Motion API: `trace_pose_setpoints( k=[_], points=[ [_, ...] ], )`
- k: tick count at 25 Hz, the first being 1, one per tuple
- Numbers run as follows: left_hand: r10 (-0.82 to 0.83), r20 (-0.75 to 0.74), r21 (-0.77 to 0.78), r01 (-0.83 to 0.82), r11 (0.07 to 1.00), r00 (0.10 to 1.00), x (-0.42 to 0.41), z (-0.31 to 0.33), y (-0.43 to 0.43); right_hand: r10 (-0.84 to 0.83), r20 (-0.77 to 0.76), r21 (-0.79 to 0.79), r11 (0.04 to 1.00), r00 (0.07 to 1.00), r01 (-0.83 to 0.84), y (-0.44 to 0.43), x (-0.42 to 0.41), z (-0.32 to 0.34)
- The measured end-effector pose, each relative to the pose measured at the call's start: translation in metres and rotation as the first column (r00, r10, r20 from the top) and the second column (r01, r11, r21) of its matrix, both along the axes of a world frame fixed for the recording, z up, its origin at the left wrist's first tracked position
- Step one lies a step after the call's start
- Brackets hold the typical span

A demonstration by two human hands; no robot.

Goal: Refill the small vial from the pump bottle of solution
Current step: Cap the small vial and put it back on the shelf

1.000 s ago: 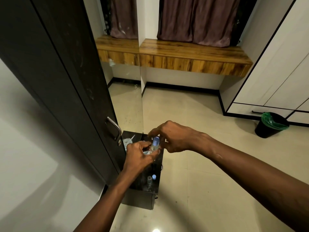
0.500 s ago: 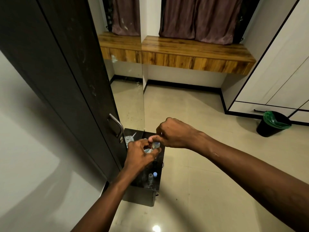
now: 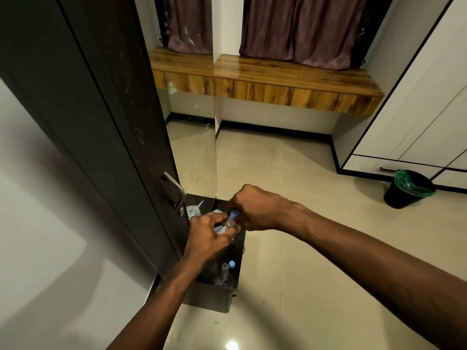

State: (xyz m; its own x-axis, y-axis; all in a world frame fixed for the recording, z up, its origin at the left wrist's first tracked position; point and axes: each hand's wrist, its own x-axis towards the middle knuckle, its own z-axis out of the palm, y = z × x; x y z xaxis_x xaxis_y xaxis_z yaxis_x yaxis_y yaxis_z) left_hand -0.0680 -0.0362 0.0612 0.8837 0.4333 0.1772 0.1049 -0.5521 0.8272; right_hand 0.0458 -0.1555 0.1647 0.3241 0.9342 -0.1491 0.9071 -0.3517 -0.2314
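hands meet over the small dark table in the lower middle of the frame. our left hand grips the pump bottle, a clear body with a pale label, mostly hidden by the fingers. our right hand is curled round the blue top at the bottle's upper end; we cannot tell whether it presses or twists. the small vial stands on the table just right of our left forearm, near the front edge, with a loose blue cap just beside it. neither hand touches it.

we judge the refill barely begun. the vial looks uncapped and waiting and the bottle is in hand, but no liquid shows and the bottle is held apart from the vial's mouth. what is left is to bring the outlet to the vial, pump, and recap.

room is tight on the left, where the mirror rises beside the table and the door handle juts out near our left hand. the table top is narrow, so a knock could send the vial to the floor. the right side is open floor, with the bin well apart.
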Motion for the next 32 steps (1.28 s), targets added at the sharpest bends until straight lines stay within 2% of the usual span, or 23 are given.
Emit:
trace_pose_setpoints(
  k=[6, 9, 11, 14, 16, 19, 22, 26, 32],
  points=[
    [0.093, 0.047, 0.01, -0.094, 0.996, 0.995, -0.001, -0.015, 0.001, -0.075, 0.053, 0.039, 0.997, 0.996, 0.073, 0.01, -0.009, -0.021],
    [0.121, 0.055, -0.027, -0.119, 0.992, 0.991, -0.007, -0.023, 0.004, -0.113, -0.021, 0.045, 0.992, 0.993, 0.114, 0.014, -0.005, -0.042],
    [0.126, 0.03, -0.03, -0.125, 0.992, 0.992, -0.01, -0.034, 0.004, -0.079, -0.059, 0.014, 0.997, 0.995, 0.08, 0.019, -0.005, -0.054],
    [0.163, -0.043, 0.01, -0.163, 0.987, 0.986, -0.016, -0.064, 0.007, -0.074, -0.137, 0.01, 0.997, 0.988, 0.076, 0.024, -0.003, -0.075],
    [0.199, -0.114, 0.012, -0.199, 0.98, 0.973, -0.022, -0.089, 0.009, -0.126, -0.168, -0.011, 0.992, 0.978, 0.126, 0.025, 0.002, -0.096],
    [0.2, -0.217, 0.096, -0.183, 0.978, 0.955, -0.026, -0.135, 0.011, -0.208, -0.197, -0.084, 0.977, 0.958, 0.195, 0.019, 0.017, -0.133],
    [0.211, -0.326, 0.071, -0.199, 0.978, 0.922, -0.025, -0.177, 0.013, -0.219, -0.206, -0.172, 0.968, 0.954, 0.185, 0.01, 0.026, -0.166],
    [0.169, -0.377, -0.003, -0.183, 0.983, 0.911, -0.018, -0.218, 0.018, -0.282, -0.279, -0.262, 0.942, 0.918, 0.209, 0.0, 0.028, -0.205],
    [0.115, -0.438, -0.027, -0.141, 0.99, 0.892, -0.009, -0.264, 0.023, -0.37, -0.329, -0.352, 0.902, 0.869, 0.251, -0.002, 0.03, -0.262]
  ],
)
